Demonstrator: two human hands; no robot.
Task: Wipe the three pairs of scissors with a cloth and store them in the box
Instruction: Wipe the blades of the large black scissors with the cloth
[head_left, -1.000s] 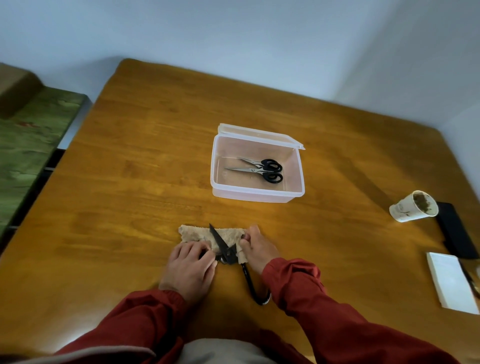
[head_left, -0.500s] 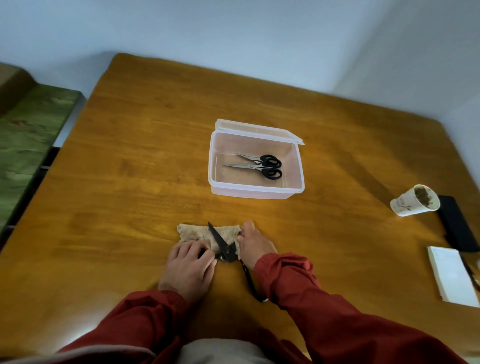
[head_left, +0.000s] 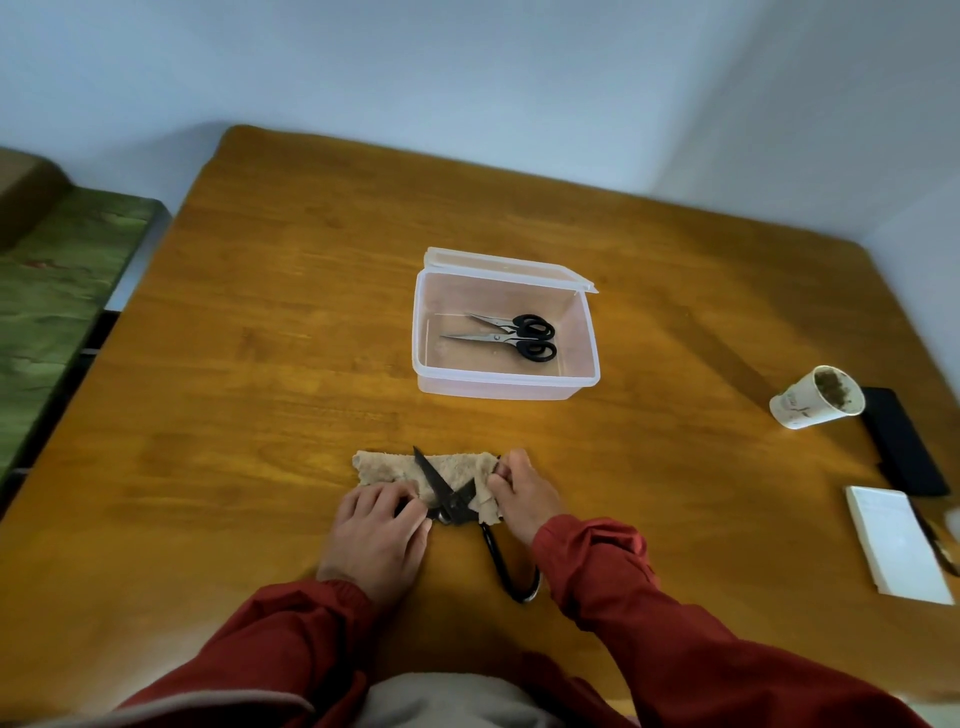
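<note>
A: So, where are the black scissors (head_left: 442, 493)?
B: Spread open on the cloth (head_left: 384, 467), on the worktop's (head_left: 260, 364) near side. The left grip (head_left: 374, 535) curls over one handle; the right grip (head_left: 524, 493) pinches the cloth's right end.
A: And the others?
B: Inside the open box (head_left: 498, 387), two pairs (head_left: 537, 351) lie side by side.

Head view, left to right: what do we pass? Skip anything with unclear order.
green mat → left hand → right hand → paper cup → white pad
</note>
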